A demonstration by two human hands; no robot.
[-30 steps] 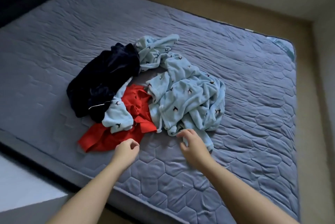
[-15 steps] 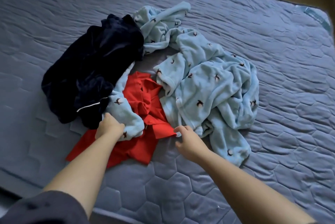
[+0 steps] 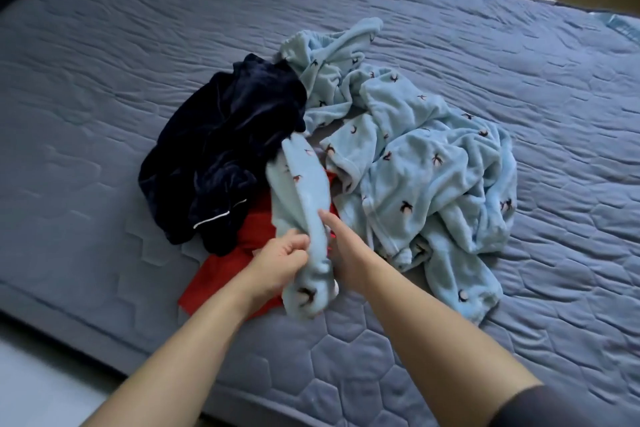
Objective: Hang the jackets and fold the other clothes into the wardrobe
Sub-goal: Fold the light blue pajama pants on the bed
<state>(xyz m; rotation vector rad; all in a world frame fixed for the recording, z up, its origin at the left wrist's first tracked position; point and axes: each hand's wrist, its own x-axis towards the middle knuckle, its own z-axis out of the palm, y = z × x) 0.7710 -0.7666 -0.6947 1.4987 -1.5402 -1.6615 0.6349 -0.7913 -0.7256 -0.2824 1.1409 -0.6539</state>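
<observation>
The left hand [image 3: 282, 262] had curled round the pale-blue fleece [image 3: 301, 191], lifting it off the red garment [image 3: 221, 274]; the right hand [image 3: 346, 250] had joined, fingers half hidden, perhaps pinching too; sorting had begun.

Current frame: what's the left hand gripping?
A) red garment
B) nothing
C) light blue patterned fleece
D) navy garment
C: the left hand has its fingers curled round a raised length of the light blue patterned fleece, above the red garment. It is not on the navy garment.
</observation>
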